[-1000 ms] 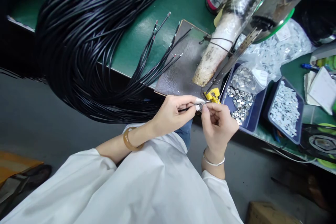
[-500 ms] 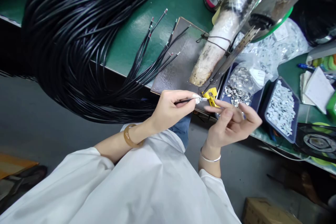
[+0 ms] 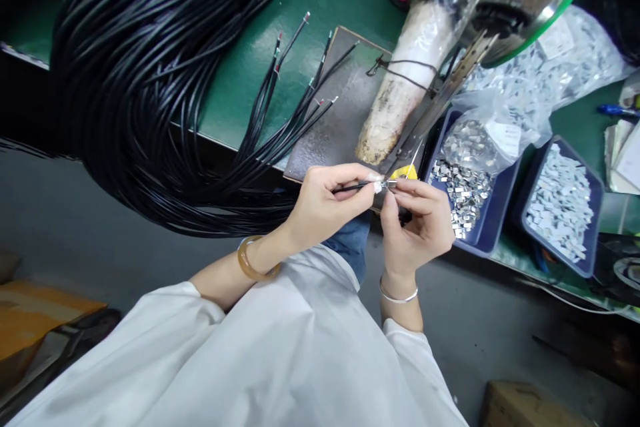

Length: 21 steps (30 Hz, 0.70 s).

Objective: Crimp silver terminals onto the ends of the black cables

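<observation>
Left hand: Thumb and fingers of the left hand (image 3: pixel 340 197) clamp on a black cable (image 3: pixel 356 187) close to its end, the cable lying nearly level toward 3 o'clock.
Metal piece: A small shiny metal piece (image 3: pixel 390 183) sits at the cable's end, between the two hands; whether it is fastened there cannot be told.
Right hand: Thumb and fingertips of the right hand (image 3: pixel 417 217) are brought near together around the metal piece; whether they grip it or merely touch it cannot be told.
Table edge: The hands meet by the near edge of a green table (image 3: pixel 255 33), so a loose fingertip hold could let the metal piece slip toward the floor (image 3: pixel 450 320).
Cable bundle: At 10 o'clock, a heavy black bundle (image 3: pixel 125 80) sags over the edge; its weight could drag the bared wire ends (image 3: pixel 305 17) at 11 o'clock off the table.
Blue tray: At 3 o'clock, a blue tray (image 3: pixel 497 200) of metal bits lies just beside the right knuckles; an outward swing could jog it and scatter the contents.
Yellow object: Close by at 2 o'clock, a partly hidden yellow object (image 3: pixel 405 173) could snag a careless finger.
</observation>
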Tool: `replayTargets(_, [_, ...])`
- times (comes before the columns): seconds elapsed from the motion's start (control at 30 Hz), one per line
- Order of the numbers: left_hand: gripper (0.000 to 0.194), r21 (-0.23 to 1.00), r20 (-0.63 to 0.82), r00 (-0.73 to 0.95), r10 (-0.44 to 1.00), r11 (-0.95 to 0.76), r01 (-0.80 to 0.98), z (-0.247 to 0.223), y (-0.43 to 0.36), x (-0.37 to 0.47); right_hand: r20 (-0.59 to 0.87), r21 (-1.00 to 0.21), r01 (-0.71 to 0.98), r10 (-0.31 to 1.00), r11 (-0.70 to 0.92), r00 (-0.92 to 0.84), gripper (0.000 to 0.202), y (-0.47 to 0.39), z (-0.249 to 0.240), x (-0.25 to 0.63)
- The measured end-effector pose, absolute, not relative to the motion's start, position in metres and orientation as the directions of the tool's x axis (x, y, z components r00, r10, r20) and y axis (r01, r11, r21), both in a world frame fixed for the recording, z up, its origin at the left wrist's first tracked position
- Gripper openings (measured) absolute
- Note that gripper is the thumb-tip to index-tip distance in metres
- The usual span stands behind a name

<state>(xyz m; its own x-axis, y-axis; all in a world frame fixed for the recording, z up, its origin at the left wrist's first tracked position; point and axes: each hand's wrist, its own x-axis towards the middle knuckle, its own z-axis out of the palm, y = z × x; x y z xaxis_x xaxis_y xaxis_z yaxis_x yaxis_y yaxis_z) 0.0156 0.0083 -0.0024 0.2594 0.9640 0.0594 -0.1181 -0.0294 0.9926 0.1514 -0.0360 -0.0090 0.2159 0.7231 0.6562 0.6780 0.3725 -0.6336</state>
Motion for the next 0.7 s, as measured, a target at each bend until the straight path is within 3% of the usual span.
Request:
replayTargets(0.2, [0.012,0.991,0.040,0.255,0.966,-0.006,-0.133,-0.002,0.008,0.013,0.678,-0.561,0.741,0.718,0.368,0.157,0.017,-0.038,-0.006,0.154])
replayTargets(0.47, [0.012,0.992,0.028,0.310,0.950,0.013,-0.129,0.000,0.006,0.010,0.650,-0.627,0.674,0.739,0.389,0.178,0.013,-0.044,-0.011,0.157])
replayTargets(0.57, [0.013,0.997,0.073,0.466,0.882,-0.069,-0.026,0.002,0.000,0.005,0.633,-0.722,0.546,0.724,0.425,0.273,0.012,-0.043,-0.011,0.159])
replayTargets(0.63, [0.012,0.982,0.130,0.617,0.776,-0.186,0.027,0.002,-0.003,0.000,0.647,-0.735,0.513,0.683,0.443,0.338,0.011,-0.041,-0.010,0.161])
replayTargets(0.7, [0.010,0.950,0.216,0.655,0.724,-0.312,0.031,0.000,-0.003,-0.006,0.675,-0.719,0.535,0.627,0.443,0.388,0.010,-0.040,-0.010,0.163])
